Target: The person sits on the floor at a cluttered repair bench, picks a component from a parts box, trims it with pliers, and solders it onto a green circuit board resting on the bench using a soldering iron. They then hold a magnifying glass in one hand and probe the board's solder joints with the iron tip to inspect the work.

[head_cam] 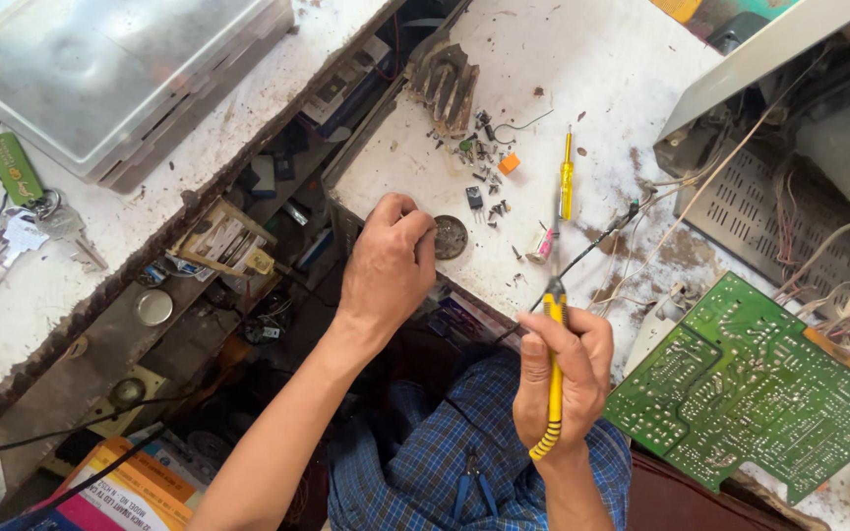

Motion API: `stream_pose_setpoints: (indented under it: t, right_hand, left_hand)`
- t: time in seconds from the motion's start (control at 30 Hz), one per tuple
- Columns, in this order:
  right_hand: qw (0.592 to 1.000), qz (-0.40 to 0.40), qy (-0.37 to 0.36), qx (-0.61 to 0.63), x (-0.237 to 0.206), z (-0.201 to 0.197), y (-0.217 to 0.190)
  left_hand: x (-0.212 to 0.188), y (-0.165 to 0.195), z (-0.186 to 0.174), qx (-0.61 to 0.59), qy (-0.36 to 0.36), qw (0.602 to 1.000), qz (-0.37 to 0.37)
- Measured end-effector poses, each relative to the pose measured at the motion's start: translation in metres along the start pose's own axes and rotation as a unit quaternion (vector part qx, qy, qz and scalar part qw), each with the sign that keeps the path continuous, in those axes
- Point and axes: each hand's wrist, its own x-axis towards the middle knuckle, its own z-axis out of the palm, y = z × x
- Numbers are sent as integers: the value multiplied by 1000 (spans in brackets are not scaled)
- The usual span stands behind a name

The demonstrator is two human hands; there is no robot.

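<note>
While right hand (pixel 558 379) grips iron (pixel 554 374) | stained white bench (pixel 602 69) | circuit board (pixel 750 383)

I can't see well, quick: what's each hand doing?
Left hand: curled shut at the bench edge; what it holds cannot be told.
Right hand: closed on a yellow tool.

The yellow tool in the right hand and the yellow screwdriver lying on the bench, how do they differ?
The yellow tool is gripped in the right hand, raised off the bench; the yellow screwdriver lies loose on the white bench, untouched. The held tool has black bands at its cord end and trails a dark cord; the screwdriver is plain, with no cord. The held tool looks longer and thicker. Both are slim, yellow and point roughly away from the person.
</note>
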Motion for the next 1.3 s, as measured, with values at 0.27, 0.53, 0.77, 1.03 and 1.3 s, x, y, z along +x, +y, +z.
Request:
stream_pose_setpoints:
  t: [0.27, 0.53, 0.77, 1.03, 1.3]
  right_hand:
    - [985, 135, -30, 99, 1, 1, -3]
    - [976, 166, -63, 128, 4, 8, 7]
    - [971, 184, -75, 136, 8, 13, 8]
    - [974, 178, -66, 128, 9, 14, 7]
    - [971, 189, -61, 132, 11, 15, 7]
  left_hand:
    - [4, -3, -4, 29, -27, 999, 20]
    - [5, -2, -4, 39, -30, 998, 27]
    - [5, -3, -4, 34, -31, 999, 25]
    - [6, -4, -4, 35, -29, 999, 29]
    - [5, -3, -5, 33, -33, 999, 18]
